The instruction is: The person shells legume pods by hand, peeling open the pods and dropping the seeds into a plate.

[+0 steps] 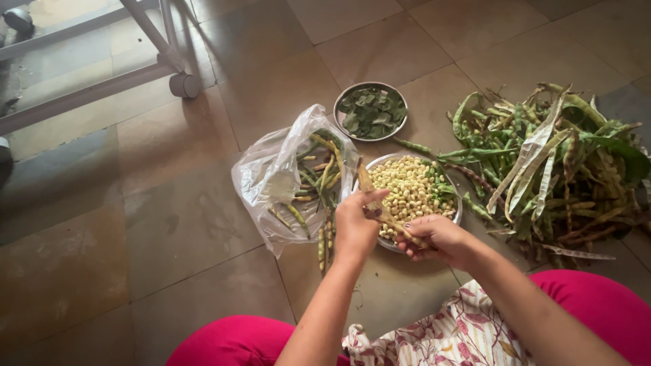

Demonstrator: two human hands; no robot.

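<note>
- The left hand (355,227) and the right hand (441,238) hold one long pale bean pod (381,207) between them, just above the near rim of the steel plate (456,215) of shelled beans (407,188).
- Left fingers are pressed together, pinching the pod near its upper end; right fingers curl around its lower end, thumb on top.
- The pod looks light, dry and thin, likely to bend and split along its seam; it seems best held at both ends with the seam facing the thumbs.
- The loose beans look small, smooth and prone to roll.
- A clear plastic bag (271,176) of unshelled pods lies on the floor (169,224) left of the plate; a heap of empty pods (556,163) lies to its right, and a small bowl of leaves (371,110) sits behind.
</note>
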